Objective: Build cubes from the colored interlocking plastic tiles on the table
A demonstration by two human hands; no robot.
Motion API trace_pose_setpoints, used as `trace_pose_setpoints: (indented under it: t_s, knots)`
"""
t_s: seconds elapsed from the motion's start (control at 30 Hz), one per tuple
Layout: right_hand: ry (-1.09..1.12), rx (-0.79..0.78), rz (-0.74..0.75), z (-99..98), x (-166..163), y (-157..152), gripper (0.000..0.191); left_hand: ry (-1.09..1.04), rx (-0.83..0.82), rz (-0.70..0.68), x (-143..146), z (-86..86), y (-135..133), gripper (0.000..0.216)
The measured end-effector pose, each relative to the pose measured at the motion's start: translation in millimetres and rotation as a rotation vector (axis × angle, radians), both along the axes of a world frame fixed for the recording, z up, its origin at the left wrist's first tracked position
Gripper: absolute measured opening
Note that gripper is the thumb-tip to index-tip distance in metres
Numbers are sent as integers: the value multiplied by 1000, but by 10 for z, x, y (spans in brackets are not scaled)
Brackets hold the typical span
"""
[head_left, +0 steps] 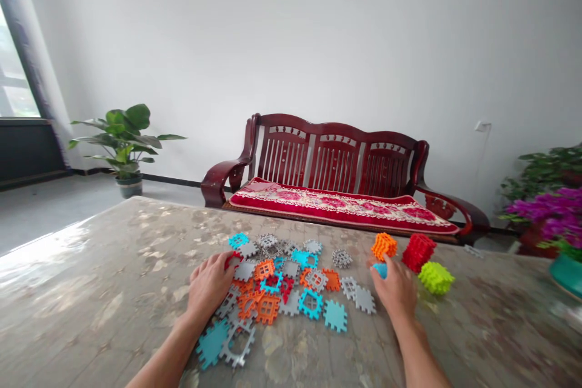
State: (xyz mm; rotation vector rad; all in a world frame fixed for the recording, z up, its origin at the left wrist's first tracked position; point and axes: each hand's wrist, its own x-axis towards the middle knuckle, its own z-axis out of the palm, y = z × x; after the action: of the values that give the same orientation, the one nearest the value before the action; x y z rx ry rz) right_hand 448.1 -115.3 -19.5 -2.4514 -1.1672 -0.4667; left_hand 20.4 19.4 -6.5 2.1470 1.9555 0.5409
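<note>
At the left edge of a loose pile of toothed plastic tiles (pixel 291 303), my left hand (pixel 211 282) has its fingers curled round a red toothed tile (pixel 233 259), partly hidden by them. The pile mixes grey, orange, blue and red pieces, some solid and some with window-like openings. My right hand (pixel 396 288) pinches a blue piece (pixel 381 270) between thumb and fingers; most of its shape is covered. Just beyond those fingers stands an orange stack of tiles (pixel 384 246). A red stack (pixel 419 251) and a yellow-green stack (pixel 436 278) are to its right.
The patterned table (pixel 113 291) carries all the pieces. Behind it is a dark red wooden bench (pixel 336 157) with a red floral cover. A potted plant (pixel 130 142) stands at the left, and purple flowers (pixel 552 215) in a teal pot at the right.
</note>
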Motion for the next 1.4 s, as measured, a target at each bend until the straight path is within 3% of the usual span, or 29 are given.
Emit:
trace_pose_setpoints:
  t_s: [0.2,0.43,0.53,0.7,0.87,0.97,1.07,1.23,1.4]
  knots:
    - [51,132,379,15,-500,262,37,-20,25,6,-1,-27,3,47]
    - [151,-30,659,242,-1250,618,41,-62,24,3,3,-16,-12,45]
    - [122,-159,703,342,-1420,733,47,-70,27,0,0,-25,-11,45]
    - [46,-288,645,374,-1520,824,54,-76,28,1,9,-23,-18,44]
    - [8,-216,630,372,-1522,815,48,-75,13,9,18,-4,-33,43]
    - [80,-104,618,364,-1440,770,36,-86,12,7,17,6,-40,44]
    - [206,51,572,316,-1222,678,36,-88,11,10,19,11,-43,45]
    - [377,186,507,90,-649,454,40,-91,19,19,22,-23,-35,43]
    - [458,198,387,-228,-305,355,38,-95,40,15,17,-58,-24,41]
